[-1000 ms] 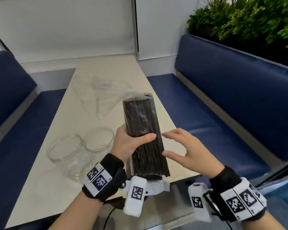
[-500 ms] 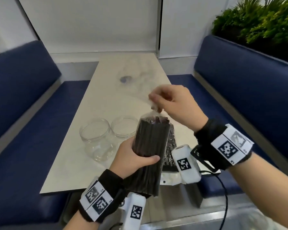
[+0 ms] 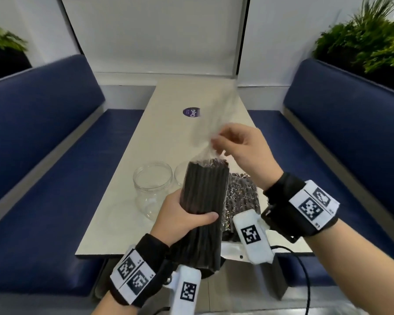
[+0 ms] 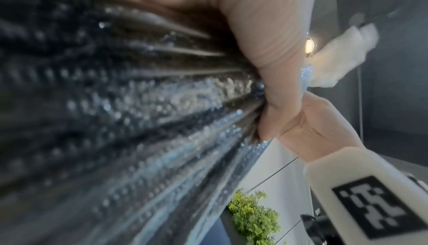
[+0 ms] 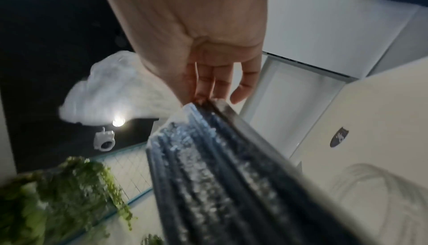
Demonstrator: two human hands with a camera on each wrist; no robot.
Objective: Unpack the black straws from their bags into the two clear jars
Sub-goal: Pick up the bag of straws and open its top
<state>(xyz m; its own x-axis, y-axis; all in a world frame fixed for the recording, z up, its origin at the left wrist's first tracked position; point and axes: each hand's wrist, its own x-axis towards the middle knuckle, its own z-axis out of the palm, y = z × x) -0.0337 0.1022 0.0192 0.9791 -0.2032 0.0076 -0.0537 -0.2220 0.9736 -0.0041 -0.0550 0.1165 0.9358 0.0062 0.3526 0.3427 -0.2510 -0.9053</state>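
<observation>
My left hand (image 3: 187,218) grips a bundle of black straws (image 3: 204,201) upright over the near table edge; the straws (image 4: 115,111) fill the left wrist view. My right hand (image 3: 241,151) pinches the clear plastic bag (image 3: 210,123) above the bundle's top, and the film stretches upward. In the right wrist view its fingers (image 5: 213,82) meet the bag at the straw (image 5: 208,157) tips. A second bag of black straws (image 3: 242,198) lies on the table behind the bundle. Two clear jars stand open to the left: one (image 3: 151,189) in full view, the other (image 3: 181,176) partly hidden by the bundle.
The pale table (image 3: 114,212) runs away from me between two blue benches (image 3: 43,133). A round purple sticker (image 3: 191,112) sits mid-table. Plants (image 3: 369,42) stand behind the right bench. A black cable (image 3: 305,276) hangs from my right wrist.
My right hand rose from beside the bundle to its top and took hold of the plastic, which now stretches higher. The left hand keeps its grip on the bundle.
</observation>
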